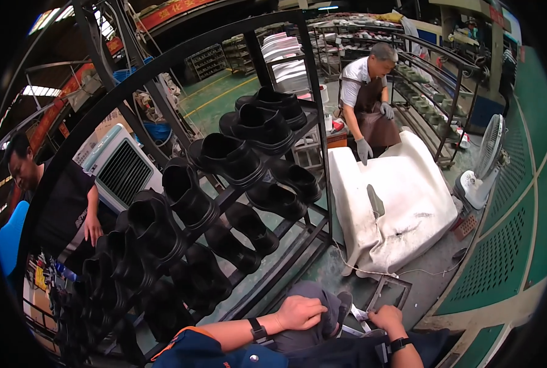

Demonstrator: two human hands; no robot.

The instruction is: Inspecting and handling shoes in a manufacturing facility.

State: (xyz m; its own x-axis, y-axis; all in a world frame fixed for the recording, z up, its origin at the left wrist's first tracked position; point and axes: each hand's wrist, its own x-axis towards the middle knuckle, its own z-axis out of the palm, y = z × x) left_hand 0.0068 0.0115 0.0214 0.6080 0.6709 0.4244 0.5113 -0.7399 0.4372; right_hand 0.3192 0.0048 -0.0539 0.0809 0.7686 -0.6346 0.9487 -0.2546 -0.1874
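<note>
My left hand (301, 314) rests on my grey-trousered knee (313, 294), its fingers loosely curled, with nothing seen in them. Beside it to the right, my right hand (387, 319) is curled, and its fingertips are partly hidden. A small white strip (358, 313) lies right by those fingertips; whether they grip it I cannot tell. Dark bands sit on both wrists. In front of my left arm stands a black metal rack (319, 162) carrying rows of black shoes (190, 195).
A co-worker in a brown apron (371, 113) and grey gloves sits beyond a stained white covered form (408, 196). Another person (62, 190) is at the left behind the rack. A fan (488, 153) and green perforated panels (500, 257) line the right; an air cooler (123, 172) stands left.
</note>
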